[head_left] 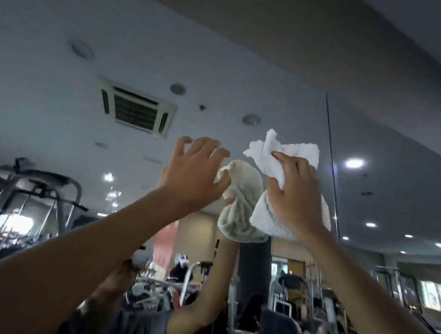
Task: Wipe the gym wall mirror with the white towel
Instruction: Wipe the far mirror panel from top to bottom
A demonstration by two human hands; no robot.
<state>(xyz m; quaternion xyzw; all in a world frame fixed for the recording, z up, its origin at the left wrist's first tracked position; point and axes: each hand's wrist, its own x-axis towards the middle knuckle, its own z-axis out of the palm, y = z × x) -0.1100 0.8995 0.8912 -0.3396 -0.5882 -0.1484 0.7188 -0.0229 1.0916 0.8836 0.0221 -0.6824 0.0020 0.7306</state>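
Mid-wipe, high on gym wall mirror [57, 100]. White towel [294, 153] is bunched in curled right hand [292, 196] fingers, pressed to glass at 3 o'clock of left hand [194, 175], which is spread and empty. Next stroke likely needs firm pressure.

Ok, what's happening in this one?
A person is wiping the gym wall mirror high up, both arms raised. The right hand grips the bunched white towel against the glass, just left of a vertical panel seam. The left hand holds nothing, fingers spread at the glass. The towel's reflection shows between the hands.
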